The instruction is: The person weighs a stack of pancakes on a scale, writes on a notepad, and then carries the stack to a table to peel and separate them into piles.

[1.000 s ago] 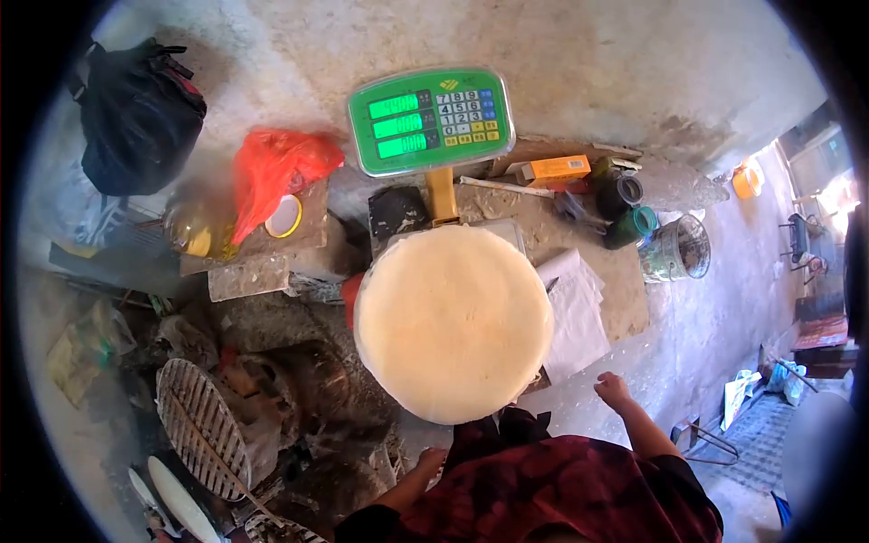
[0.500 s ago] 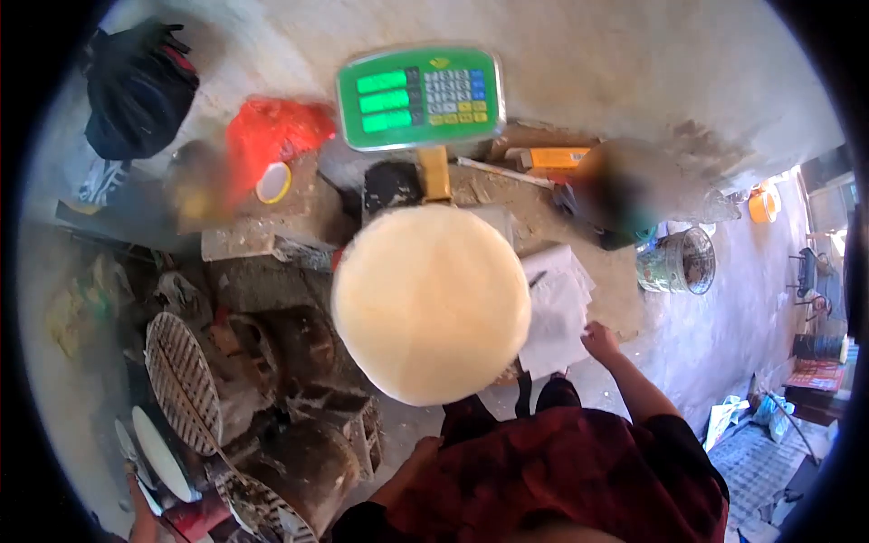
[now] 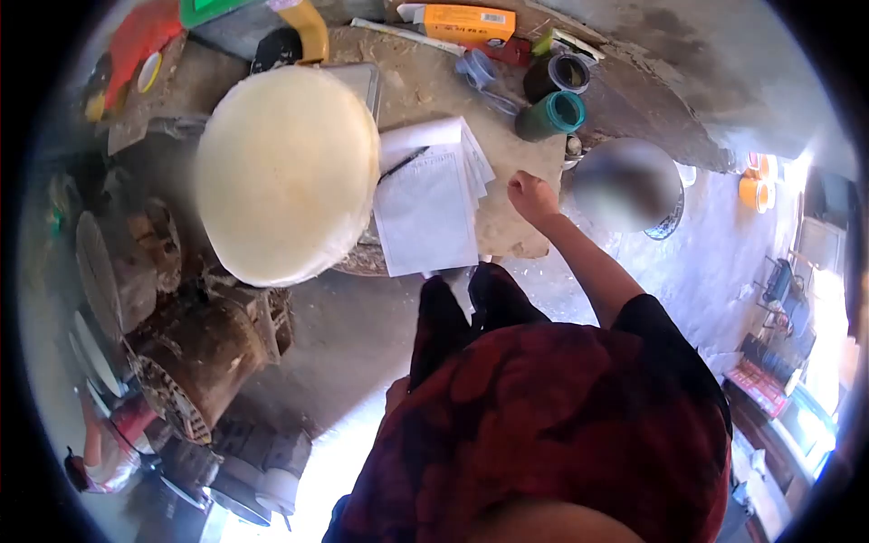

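Note:
A large round pale slab (image 3: pixel 288 176) rests at the left of the table, over the scale's platform. Beside it, papers (image 3: pixel 430 208) with handwriting hang partly over the table's front edge, and a black pen (image 3: pixel 404 164) lies on them. My right hand (image 3: pixel 532 196) is above the table's right part, fingers curled in, to the right of the papers and apart from them; whatever it may hold is hidden. Of my left hand (image 3: pixel 396 395) only a small part shows beside my dark red top, its fingers hidden.
An orange box (image 3: pixel 469 22), a green cup (image 3: pixel 550 116) and a dark jar (image 3: pixel 556 76) stand along the table's back. The scale's green display (image 3: pixel 213 7) is cut off at the top. Dusty machinery (image 3: pixel 195 357) fills the lower left, where another person (image 3: pixel 113 448) is partly visible.
The view has shifted right, so the slab and scale sit farther left and higher. The pen and table items show more clearly. My left hand is now mostly hidden.

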A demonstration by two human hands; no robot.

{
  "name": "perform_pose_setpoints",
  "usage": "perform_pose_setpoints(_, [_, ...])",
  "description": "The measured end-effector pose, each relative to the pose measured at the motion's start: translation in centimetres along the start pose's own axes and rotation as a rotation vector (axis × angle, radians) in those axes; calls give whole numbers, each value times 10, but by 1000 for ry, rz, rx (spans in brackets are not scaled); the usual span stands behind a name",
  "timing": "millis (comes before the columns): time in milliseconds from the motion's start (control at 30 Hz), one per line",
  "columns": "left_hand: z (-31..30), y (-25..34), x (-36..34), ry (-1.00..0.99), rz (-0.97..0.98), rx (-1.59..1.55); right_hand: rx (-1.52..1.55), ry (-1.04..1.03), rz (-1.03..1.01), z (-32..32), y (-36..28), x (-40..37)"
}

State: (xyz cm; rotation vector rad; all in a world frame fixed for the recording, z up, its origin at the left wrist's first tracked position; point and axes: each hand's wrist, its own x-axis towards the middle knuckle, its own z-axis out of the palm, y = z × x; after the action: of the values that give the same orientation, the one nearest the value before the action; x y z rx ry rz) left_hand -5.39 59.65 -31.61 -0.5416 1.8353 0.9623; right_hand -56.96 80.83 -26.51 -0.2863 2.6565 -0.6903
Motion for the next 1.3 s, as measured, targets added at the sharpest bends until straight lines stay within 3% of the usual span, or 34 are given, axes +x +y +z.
perform_pose_setpoints(67, [-25, 57, -19, 28, -203, -402, 53, 57, -122, 3, -21, 8])
perform_pose_setpoints(167, [-41, 105, -25, 261, -431, -1207, -23, 31, -387, 19, -58, 22])
perform_pose_setpoints(233, [-50, 122, -24, 271, -463, -1251, -72, 41, -553, 35, -81, 35])
perform_pose_setpoints(400, [-67, 132, -4, 373, -351, -1190, -409, -26, -641, 75, -116, 70])
perform_pose_setpoints(600, [-115, 136, 40, 752, 49, -585, -508, -51, -570, 70, -124, 71])
perform_pose_setpoints(700, [-154, 163, 70, 916, 272, -431, -348, 60, -391, 39, -102, 53])
perform_pose_setpoints(800, [-183, 189, 100, 977, 297, -346, -36, 42, -31, 15, -56, 33])
perform_pose_setpoints(900, [-192, 208, 120, 1178, 221, 85, 226, 47, 129, 25, -13, 24])
perform_pose_setpoints(1000, [-199, 228, 119, 859, 37, -290, 422, 53, 48, 35, -9, 34])
perform_pose_setpoints(1200, [-175, 256, 135, 841, -5, -316, 541, 25, -40, 30, -28, 57])
perform_pose_setpoints(1300, [-159, 269, 146, 897, 103, -351, 479, -29, -42, 20, -16, 49])
